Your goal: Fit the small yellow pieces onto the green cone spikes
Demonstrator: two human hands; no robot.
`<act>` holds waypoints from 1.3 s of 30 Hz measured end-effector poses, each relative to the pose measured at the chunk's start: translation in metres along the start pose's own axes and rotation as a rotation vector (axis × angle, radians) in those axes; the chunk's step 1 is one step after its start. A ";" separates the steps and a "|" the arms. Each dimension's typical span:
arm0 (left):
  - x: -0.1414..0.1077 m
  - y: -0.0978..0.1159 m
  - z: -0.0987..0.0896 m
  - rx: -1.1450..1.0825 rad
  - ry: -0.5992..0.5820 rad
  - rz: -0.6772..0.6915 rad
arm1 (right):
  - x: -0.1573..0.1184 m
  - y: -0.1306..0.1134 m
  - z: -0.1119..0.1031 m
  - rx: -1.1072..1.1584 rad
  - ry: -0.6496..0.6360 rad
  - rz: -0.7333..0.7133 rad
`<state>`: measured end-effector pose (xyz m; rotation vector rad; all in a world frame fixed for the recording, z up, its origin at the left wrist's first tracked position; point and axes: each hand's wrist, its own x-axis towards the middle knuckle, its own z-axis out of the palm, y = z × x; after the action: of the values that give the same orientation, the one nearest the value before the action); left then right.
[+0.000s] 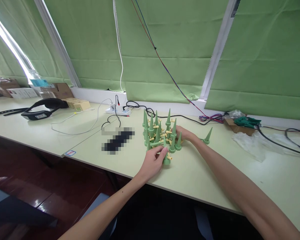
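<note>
Several green cone-shaped pieces [151,125] with small yellow nozzles stand upright in a tight cluster on the pale table. At the front of the cluster, my left hand [153,161] has its thumb and fingers closed on a green cone [166,159]. My right hand [183,133] reaches round the right rear side of the cluster; its fingers are hidden behind the cones, so what they touch does not show. Apart from the group, one more green cone [208,136] leans to the right, beyond my right wrist.
A blurred dark object [118,140] lies left of the cones. Behind are a white power strip [118,111] and black cables. A black headset [43,110] and small boxes [78,104] sit farther left. Clear plastic bags [250,145] and a cardboard box [240,128] lie right.
</note>
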<state>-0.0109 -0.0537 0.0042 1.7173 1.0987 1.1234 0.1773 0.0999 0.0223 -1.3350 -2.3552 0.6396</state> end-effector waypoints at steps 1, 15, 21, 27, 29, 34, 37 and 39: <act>0.000 0.001 0.000 0.001 -0.001 0.000 | 0.000 0.001 0.000 -0.008 -0.003 -0.001; 0.000 0.001 0.000 -0.010 -0.009 0.021 | 0.003 0.010 -0.006 -0.090 0.044 -0.068; 0.000 0.002 0.000 -0.024 -0.014 0.011 | -0.001 0.000 -0.003 -0.011 0.109 -0.070; 0.000 0.002 -0.001 -0.024 -0.013 0.003 | 0.004 -0.004 0.004 0.048 0.126 -0.061; 0.000 0.002 -0.001 -0.033 -0.011 0.005 | 0.007 -0.002 0.006 0.054 0.126 -0.053; -0.001 0.001 0.000 -0.048 -0.020 0.007 | 0.012 0.003 0.010 0.056 0.113 -0.044; 0.000 0.002 0.000 -0.051 -0.020 0.002 | 0.014 0.005 0.011 0.046 0.106 -0.047; -0.001 0.003 0.000 -0.057 -0.022 0.002 | 0.013 0.005 0.009 0.037 0.103 -0.055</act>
<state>-0.0108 -0.0549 0.0066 1.6828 1.0428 1.1242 0.1699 0.1121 0.0130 -1.2519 -2.2786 0.5816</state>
